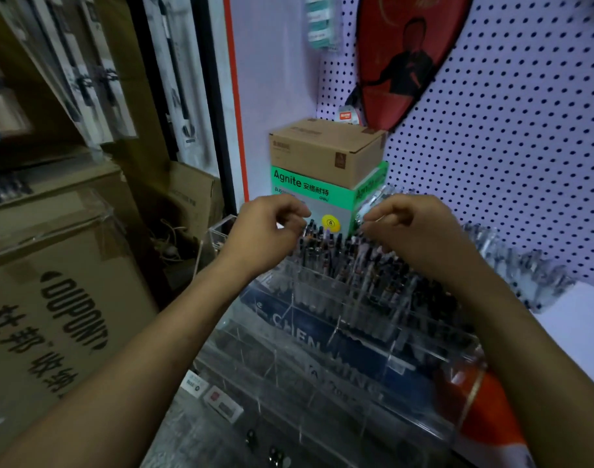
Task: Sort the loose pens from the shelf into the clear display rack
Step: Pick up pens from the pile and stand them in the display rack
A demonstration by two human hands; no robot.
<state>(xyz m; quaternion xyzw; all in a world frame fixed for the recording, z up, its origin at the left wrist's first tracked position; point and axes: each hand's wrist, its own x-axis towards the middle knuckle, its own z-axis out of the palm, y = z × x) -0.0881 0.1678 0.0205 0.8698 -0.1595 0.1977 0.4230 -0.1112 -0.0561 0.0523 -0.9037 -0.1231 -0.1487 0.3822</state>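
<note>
Head view: your left hand (272, 228) curls empty at 11 o'clock; right hand (407, 228) pinches something blurred; seat pens upright in the clear acrylic display rack (356, 336).

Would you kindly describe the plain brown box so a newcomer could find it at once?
Look to the corner where the white pegboard begins, behind the clear display rack. There a green Agnite box stands, and the small brown carton sits on top, the only unprinted brown box there.

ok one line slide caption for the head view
Both hands, left and right, hover with curled fingers over pens in the clear display rack.
</note>
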